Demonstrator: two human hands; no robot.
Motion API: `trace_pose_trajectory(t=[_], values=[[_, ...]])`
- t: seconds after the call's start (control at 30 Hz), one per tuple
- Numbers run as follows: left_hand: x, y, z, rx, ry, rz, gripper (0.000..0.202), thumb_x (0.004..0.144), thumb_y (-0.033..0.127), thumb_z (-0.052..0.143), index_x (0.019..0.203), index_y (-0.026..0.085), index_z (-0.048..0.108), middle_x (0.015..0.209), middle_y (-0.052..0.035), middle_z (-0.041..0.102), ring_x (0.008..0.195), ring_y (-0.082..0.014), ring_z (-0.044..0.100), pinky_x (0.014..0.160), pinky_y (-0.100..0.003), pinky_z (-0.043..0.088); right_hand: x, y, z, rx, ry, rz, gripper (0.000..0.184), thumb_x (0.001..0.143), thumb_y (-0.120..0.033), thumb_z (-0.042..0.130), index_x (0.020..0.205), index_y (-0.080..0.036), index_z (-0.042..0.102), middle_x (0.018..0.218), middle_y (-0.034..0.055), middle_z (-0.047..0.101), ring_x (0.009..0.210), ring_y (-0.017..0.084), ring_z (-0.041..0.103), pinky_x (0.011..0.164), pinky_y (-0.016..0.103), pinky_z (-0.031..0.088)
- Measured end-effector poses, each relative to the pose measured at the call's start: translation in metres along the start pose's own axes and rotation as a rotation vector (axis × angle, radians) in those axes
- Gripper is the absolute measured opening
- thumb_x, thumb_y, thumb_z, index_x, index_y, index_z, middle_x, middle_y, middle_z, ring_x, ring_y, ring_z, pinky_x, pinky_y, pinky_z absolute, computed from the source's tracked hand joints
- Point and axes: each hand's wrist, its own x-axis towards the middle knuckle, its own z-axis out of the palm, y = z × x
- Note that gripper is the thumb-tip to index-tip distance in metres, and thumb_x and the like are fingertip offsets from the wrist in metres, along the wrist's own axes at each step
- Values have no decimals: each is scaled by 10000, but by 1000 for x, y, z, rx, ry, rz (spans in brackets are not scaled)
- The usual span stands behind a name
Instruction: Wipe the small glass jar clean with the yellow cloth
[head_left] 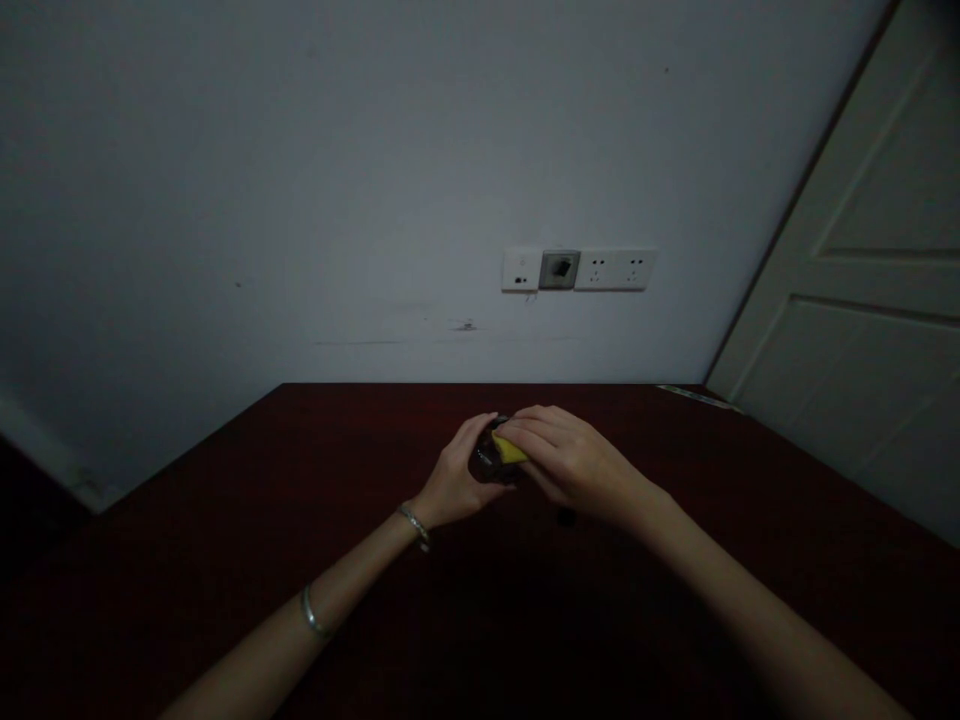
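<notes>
Both my hands meet over the middle of a dark red table (225, 560). My left hand (455, 478) curls around a small dark round object (486, 462), fingers closed on its far side. My right hand (574, 460) presses a small yellow piece (510, 451) against the top of that dark object, fingers held together over it. In the dim light I cannot make out what the dark object is. Two thin bangles sit on my left wrist and forearm.
A white wall rises behind the table, with a row of sockets and a switch (577, 269). A cream panelled door (870, 300) stands at the right. A small dark spot (565, 516) lies on the table below my right hand.
</notes>
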Motion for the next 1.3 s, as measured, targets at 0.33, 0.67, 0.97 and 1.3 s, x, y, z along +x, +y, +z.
trace_pose_trajectory(t=[0.33, 0.67, 0.97, 1.3], values=[[-1, -14, 1, -106, 75, -105, 778, 634, 234, 762, 1307, 180, 375, 1287, -154, 511, 1180, -291, 523, 1003, -489, 430, 3, -13, -4, 189, -158, 75, 164, 909, -172, 454, 985, -147, 598, 926, 88, 642, 864, 193, 582, 768, 352, 500], [-6, -16, 10, -437, 82, -335, 871, 508, 230, 843, 1256, 172, 401, 1215, -143, 561, 1106, -286, 577, 907, -469, 521, -9, 24, 2, 273, 170, 252, 275, 904, -176, 487, 1172, -185, 552, 1109, 95, 643, 1026, 195, 592, 885, 361, 493], [2, 9, 8, -700, 70, -416, 876, 468, 183, 857, 1221, 162, 409, 1129, -138, 615, 1050, -282, 611, 860, -400, 549, -5, 26, 16, 361, 184, 287, 305, 905, -194, 494, 1203, -192, 557, 1193, 86, 637, 1092, 186, 599, 942, 370, 497], [8, 18, 7, -644, 95, -502, 897, 430, 186, 866, 1217, 145, 438, 1088, -125, 620, 992, -270, 628, 811, -376, 559, 2, 12, 8, 254, 211, 48, 337, 855, -103, 466, 1183, -124, 537, 1109, 136, 651, 1090, 221, 585, 942, 433, 496]])
